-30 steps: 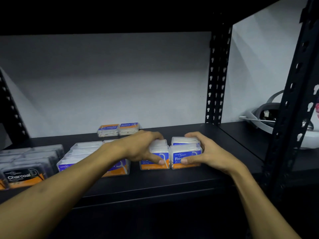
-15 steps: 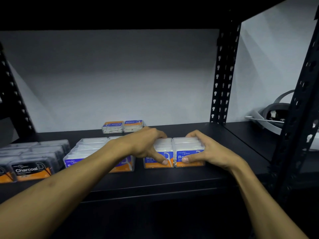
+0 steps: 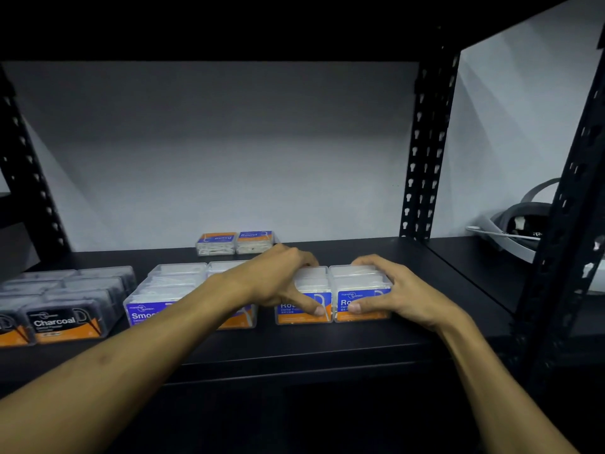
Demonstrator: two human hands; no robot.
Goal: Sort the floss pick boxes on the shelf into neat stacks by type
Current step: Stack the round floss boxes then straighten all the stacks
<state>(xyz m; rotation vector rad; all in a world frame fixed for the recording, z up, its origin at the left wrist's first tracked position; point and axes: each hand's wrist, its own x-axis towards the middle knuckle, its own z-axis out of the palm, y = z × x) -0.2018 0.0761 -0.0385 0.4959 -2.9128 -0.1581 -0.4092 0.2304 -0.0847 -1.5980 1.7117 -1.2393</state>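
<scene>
At the far left of the black shelf (image 3: 294,342) sit the dark Charcoal boxes (image 3: 65,309), packed in rows with their orange-and-black labels facing forward. Just to their right is a block of clear Smooth boxes (image 3: 173,286) with blue and orange labels; the left forearm crosses in front of them and hides part of the lettering. Behind, near the back wall, two small Round boxes (image 3: 235,242) stand side by side, apart from the front groups.

Right of centre are two neighbouring stacks of Round boxes touching each other at the shelf's front edge. The left hand (image 3: 281,280) is curled over the left Round stack (image 3: 304,299), fingers over the top and far side, thumb pressed on the front label. The right hand (image 3: 389,296) grips the right Round stack (image 3: 360,290) in the same way, fingers wrapped over its top and right side, thumb on the label. The two thumbs lie close together near the seam between the stacks. How many boxes each stack holds is hard to tell, perhaps two.

Further right, past the perforated black upright (image 3: 425,142), a white and grey headset (image 3: 510,231) rests on the adjoining shelf.
</scene>
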